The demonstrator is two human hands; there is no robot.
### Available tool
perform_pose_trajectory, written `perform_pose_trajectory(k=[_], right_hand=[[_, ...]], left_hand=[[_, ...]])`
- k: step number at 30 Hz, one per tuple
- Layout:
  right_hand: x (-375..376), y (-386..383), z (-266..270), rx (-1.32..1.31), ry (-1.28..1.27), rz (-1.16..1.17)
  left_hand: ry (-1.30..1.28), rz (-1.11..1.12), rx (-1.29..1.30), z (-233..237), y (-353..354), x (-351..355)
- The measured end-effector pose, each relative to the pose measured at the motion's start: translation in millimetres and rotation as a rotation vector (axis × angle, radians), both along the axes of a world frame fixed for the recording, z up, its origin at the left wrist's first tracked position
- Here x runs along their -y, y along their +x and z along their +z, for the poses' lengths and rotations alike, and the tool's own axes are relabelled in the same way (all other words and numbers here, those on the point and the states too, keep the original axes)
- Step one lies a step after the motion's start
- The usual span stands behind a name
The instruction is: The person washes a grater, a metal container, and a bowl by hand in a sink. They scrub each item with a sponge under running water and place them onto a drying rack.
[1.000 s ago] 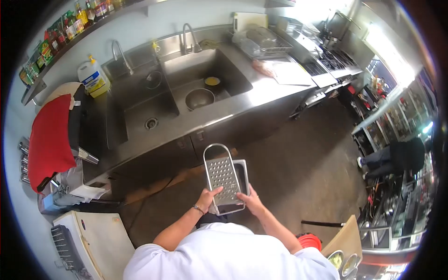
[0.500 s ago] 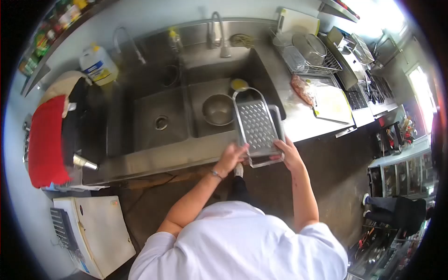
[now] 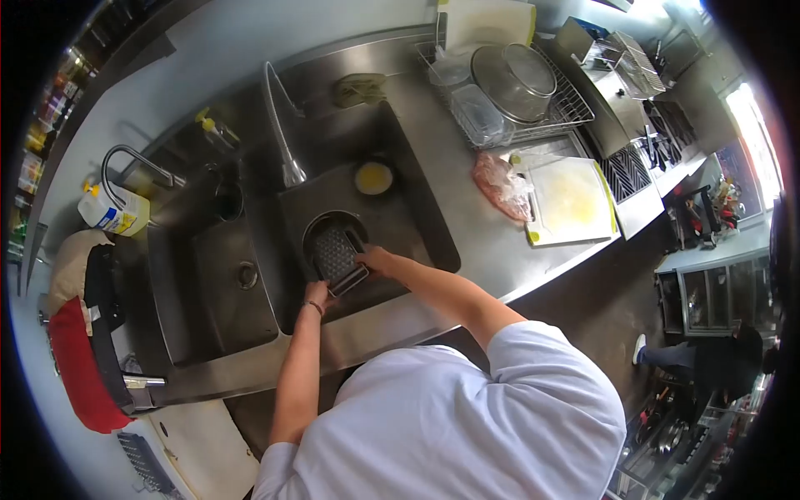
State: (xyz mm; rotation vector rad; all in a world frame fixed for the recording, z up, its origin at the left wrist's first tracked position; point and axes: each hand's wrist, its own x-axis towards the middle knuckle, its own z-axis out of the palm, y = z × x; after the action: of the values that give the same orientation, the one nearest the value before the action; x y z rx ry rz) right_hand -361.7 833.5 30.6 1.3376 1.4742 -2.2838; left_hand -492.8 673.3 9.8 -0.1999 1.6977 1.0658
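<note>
A metal grater [image 3: 335,252] is tilted down into the right sink basin [image 3: 417,221], over a round metal bowl [image 3: 327,218]. My left hand [image 3: 317,294] is closed on the grater's lower left edge. On its right side, my right hand [image 3: 377,259] grips the frame. Behind them in the same basin sits a small container with something yellow [image 3: 373,178]. The faucet's spray head [image 3: 293,172] hangs over the basin.
Right of the sink lie a plastic-wrapped piece of meat [image 3: 502,187] and a cutting board [image 3: 571,200], with a loaded dish rack [image 3: 575,104] behind. A detergent jug [image 3: 117,212] stands at the left. Another person [image 3: 721,362] is at the far right.
Both hands have carried the grater from in front of the counter's edge down into the right basin, at the bowl. The view has shifted and turned toward the sink.
</note>
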Motion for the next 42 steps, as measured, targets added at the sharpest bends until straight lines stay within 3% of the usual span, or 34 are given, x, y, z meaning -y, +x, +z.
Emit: perform_pose_trajectory(k=[3,8,10,11,12,13,14,16,18,20,22,23,25,27,32,34,38,42], right_hand=[[-5.6,-9.2,-49.7,0.067,-0.016,-0.098],[-17.8,-19.5,-55.4,0.110,-0.055,-0.174],[-19.8,-14.2,-49.8,0.189,0.641,0.059],[-26.7,-8.5,-36.5,0.196,0.643,0.049],[-37.6,0.7,-5.4,0.085,0.825,0.063],[-49.2,10.5,27.9,-0.031,1.006,0.083],[-67.2,20.3,61.2,-0.066,1.146,0.047],[-116.9,37.8,118.3,-0.082,1.457,-0.118],[-169.9,60.5,153.2,0.095,1.797,-0.350],[-218.7,83.6,188.6,0.294,1.958,-0.384],[-246.3,96.2,194.1,0.604,1.910,-0.401],[-264.2,102.9,190.6,0.596,1.909,-0.398],[-297.0,108.6,172.1,0.585,1.560,-0.214],[-314.6,109.9,157.7,0.605,1.657,-0.168],[-343.2,109.6,162.4,0.259,1.656,-0.323],[-343.7,105.3,169.1,0.307,1.668,-0.359],[-345.5,102.2,146.1,0.442,1.586,-0.141],[-333.3,88.1,182.6,0.639,1.512,-0.013]], left_hand=[[0.002,0.006,-0.036,-32.4,-3.9,0.3],[0.024,0.014,0.011,-46.5,-18.0,-10.2],[-0.053,-0.015,-0.061,-7.3,-11.1,-15.6],[-0.127,-0.029,-0.135,7.2,-7.5,-18.5],[-0.119,-0.037,-0.133,-6.6,-11.8,-13.3],[-0.053,-0.132,-0.300,-32.5,-19.3,3.3],[0.012,-0.223,-0.468,-48.1,-22.4,15.3],[0.063,-0.241,-0.588,-32.4,-18.8,28.6],[0.119,-0.268,-0.708,16.6,-10.6,38.7],[0.146,-0.389,-0.927,70.9,6.9,41.8],[0.131,-0.397,-0.962,67.6,10.9,54.0],[0.099,-0.399,-0.991,67.2,12.6,60.6],[0.120,-0.366,-1.019,53.3,16.1,66.4],[0.131,-0.347,-1.025,61.4,22.7,69.3],[0.028,-0.380,-1.019,62.6,19.4,58.7],[0.016,-0.366,-1.002,62.5,19.2,59.1],[-0.021,-0.405,-1.023,65.0,19.8,59.5],[-0.025,-0.403,-1.027,64.5,18.6,59.4]])
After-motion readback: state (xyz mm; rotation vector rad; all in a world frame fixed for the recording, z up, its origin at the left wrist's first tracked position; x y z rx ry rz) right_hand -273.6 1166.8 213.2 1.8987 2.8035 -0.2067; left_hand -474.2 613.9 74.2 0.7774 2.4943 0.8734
